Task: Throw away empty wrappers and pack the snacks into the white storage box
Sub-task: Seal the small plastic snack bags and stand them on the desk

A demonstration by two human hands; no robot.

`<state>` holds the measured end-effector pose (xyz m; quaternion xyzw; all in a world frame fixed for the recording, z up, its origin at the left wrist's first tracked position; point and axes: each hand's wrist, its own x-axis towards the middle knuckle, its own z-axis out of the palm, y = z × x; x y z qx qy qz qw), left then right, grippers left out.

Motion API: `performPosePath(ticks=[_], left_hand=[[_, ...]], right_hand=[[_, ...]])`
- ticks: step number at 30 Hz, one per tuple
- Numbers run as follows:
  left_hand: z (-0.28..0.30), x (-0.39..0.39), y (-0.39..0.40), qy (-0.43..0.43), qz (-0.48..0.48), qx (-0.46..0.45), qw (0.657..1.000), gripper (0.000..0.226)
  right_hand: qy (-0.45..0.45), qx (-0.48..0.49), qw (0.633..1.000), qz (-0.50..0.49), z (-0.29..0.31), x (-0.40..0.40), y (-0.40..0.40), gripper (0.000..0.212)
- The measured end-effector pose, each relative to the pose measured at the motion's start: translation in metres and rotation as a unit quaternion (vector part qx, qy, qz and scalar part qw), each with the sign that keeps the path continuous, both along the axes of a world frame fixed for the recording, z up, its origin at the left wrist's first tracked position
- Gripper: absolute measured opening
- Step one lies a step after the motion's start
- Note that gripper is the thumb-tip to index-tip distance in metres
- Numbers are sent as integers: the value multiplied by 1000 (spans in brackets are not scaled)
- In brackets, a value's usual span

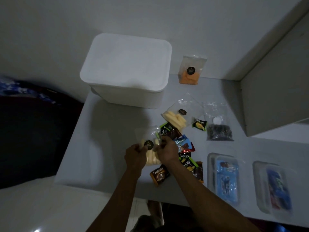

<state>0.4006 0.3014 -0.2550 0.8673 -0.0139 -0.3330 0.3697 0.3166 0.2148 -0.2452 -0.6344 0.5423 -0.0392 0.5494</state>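
Hands meet near the front middle of the tabletop [107, 148]: my left hand [135, 154] and right hand [167, 150] each pinch a side of a clear bag of pale yellow sticks [151, 155] with a dark round sticker, fingers curled on its plastic. I see the white storage box [127, 69] at the far side, lid on, well apart from the bag. Just right of my right hand lies a heap of small Nextar packets [185, 158], green, blue, red and brown, some overlapping; one brown Nextar packet [159, 174] lies near the front under my right forearm. A second bag of yellow sticks [177, 118] lies between the box and the heap, touching the heap's far edge. A lone green Nextar packet [199, 125] sits beside a clear bag of dark pieces [219, 129]. A bag of orange chips [190, 72] stands right of the box, against the wall. At the near right are two clear plastic trays [224, 176] with blue wrapped snacks inside; I cannot read them. A dark bed [33, 131] lies left.
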Motion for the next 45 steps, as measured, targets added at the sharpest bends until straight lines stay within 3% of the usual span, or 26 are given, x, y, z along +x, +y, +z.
performPosePath(ticks=[6,13,18,21,25,32,38,45], left_hand=[[41,5,8,54,2,-140,989,9],[99,-8,20,49,-41,-286,956,4],[134,-24,23,11,-88,-343,935,10],[152,-38,25,23,-116,-363,924,9],[172,-56,28,41,-140,-383,912,11],[210,-72,15,-59,-127,-435,890,4],[234,-88,3,-103,-162,-445,875,9],[251,-111,-13,-157,-189,-448,859,14]], right_hand=[[-89,24,995,-26,32,-13,-3,11],[-208,18,976,-59,84,-49,8,32],[-232,-54,970,-52,131,-72,18,34],[-261,-93,957,-81,159,-82,18,18],[-277,-123,947,-110,182,-99,19,13],[-314,-126,933,-122,210,-132,22,4],[-278,-183,940,-74,248,-156,9,17],[-159,-315,932,84,290,-166,-15,15]])
